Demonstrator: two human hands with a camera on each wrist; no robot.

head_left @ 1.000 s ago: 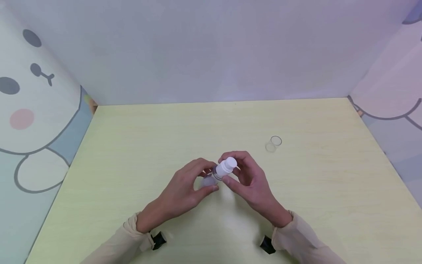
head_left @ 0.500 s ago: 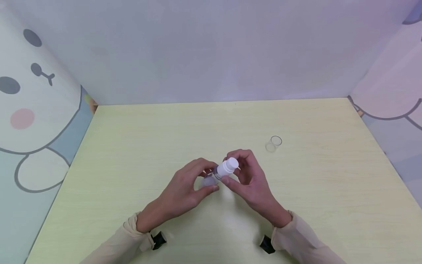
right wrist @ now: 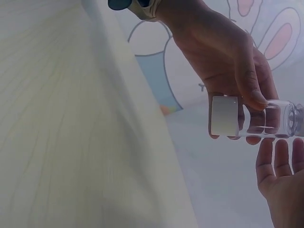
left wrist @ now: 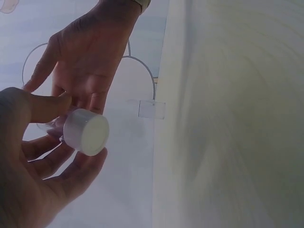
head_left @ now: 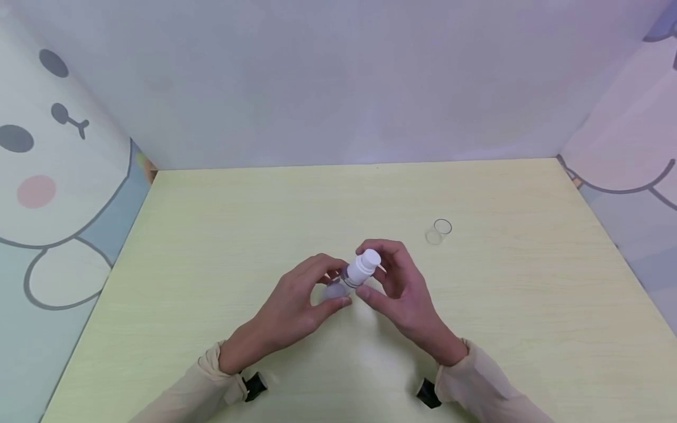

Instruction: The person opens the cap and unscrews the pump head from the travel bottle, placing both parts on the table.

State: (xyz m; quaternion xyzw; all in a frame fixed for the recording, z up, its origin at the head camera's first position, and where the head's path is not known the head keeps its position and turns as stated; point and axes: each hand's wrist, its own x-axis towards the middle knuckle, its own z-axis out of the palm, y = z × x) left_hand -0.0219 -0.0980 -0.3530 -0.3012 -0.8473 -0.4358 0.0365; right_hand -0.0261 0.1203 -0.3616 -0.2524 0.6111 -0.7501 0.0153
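Observation:
Between my hands is a small clear pump bottle, tilted, with a white base and a white stepped pump top (head_left: pixel 363 266). My left hand (head_left: pixel 301 294) grips the bottle's clear body, thumb on one side and fingers on the other. In the right wrist view the clear bottle (right wrist: pixel 270 118) lies sideways, its white base facing left. The left wrist view shows the white base (left wrist: pixel 88 132) close up. My right hand (head_left: pixel 399 288) holds the pump top near its collar between thumb and fingers. How firmly its fingertips press is hard to see.
A clear open-ended cylinder, like a cap (head_left: pixel 439 232), stands on the pale wooden table (head_left: pixel 238 223) beyond my right hand. A grey-white wall (head_left: pixel 338 82) rises behind the table, with cartoon-printed panels at both sides.
My right fingers shift slightly away from the pump top's far side, then partway back. The pump top wobbles a little. My left hand keeps its grip, and the clear cylinder stays put.

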